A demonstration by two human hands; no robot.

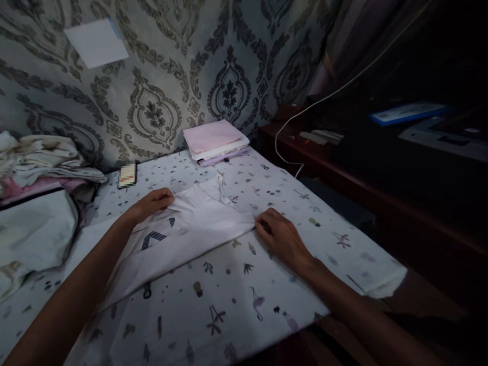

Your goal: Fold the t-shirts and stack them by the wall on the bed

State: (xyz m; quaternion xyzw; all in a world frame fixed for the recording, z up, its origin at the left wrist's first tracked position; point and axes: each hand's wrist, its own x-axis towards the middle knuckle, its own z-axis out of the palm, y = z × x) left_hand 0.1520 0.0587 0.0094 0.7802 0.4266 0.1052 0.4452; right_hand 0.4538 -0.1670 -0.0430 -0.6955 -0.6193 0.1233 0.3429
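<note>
On the left, the left hand (154,202)'s grip pinches the far edge of the white garment (206,218), which lies creased on the printed sheet (229,315), navy-striped trim (152,238) showing near this grip. The garment's long axis slants from near left to far right. At its right corner, the right hand (280,236)'s grip pinches fabric; both hands are equally close.
</note>
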